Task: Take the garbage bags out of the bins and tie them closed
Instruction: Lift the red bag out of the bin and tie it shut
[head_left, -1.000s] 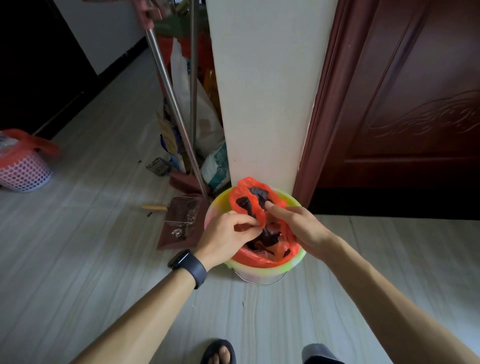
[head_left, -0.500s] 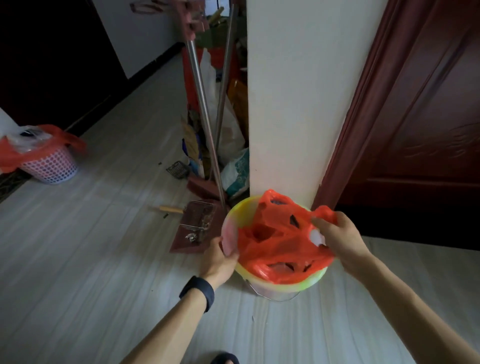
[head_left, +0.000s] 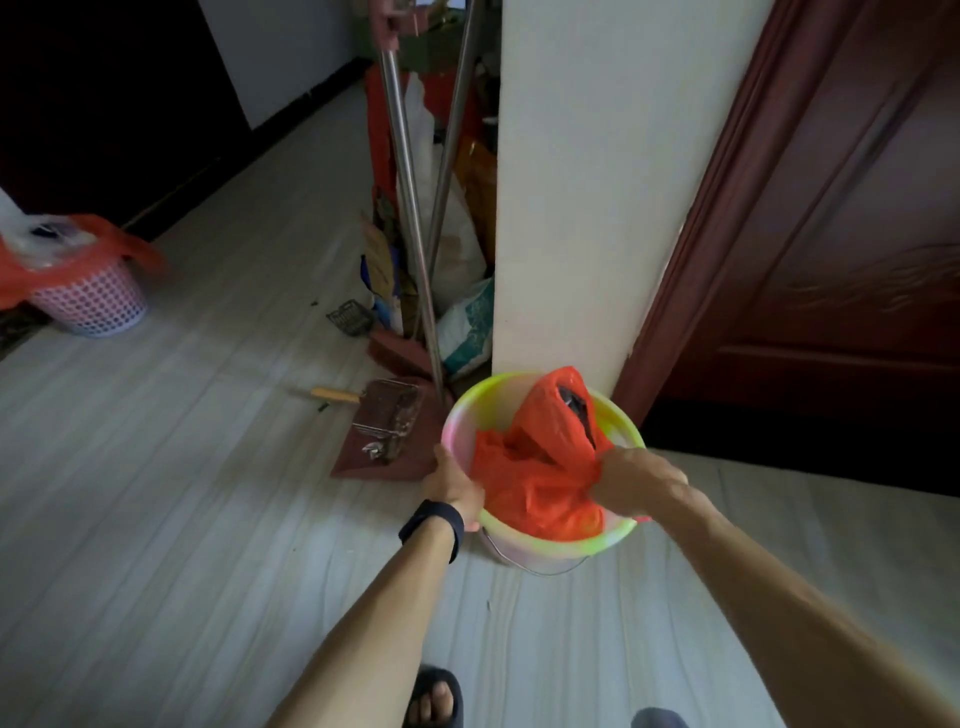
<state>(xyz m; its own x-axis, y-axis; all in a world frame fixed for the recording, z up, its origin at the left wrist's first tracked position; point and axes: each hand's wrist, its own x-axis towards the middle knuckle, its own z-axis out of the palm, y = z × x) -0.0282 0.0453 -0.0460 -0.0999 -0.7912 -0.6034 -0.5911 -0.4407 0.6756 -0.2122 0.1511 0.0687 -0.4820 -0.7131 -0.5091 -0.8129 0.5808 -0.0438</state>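
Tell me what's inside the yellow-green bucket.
The bucket holds an orange garbage bag, gripped by the right hand. Something dark shows at the bag's top; its other contents and the bucket's bottom are covered.

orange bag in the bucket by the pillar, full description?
The orange bag is thin, crinkled plastic, bunched inside the yellow-green bucket, mostly off its rim. One loop stands up at the back, something dark showing inside. The right hand grips its near gathered edge; the left hand holds the bucket's rim.

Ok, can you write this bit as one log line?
left hand grips bucket rim | right hand grips bag | bag inside bucket
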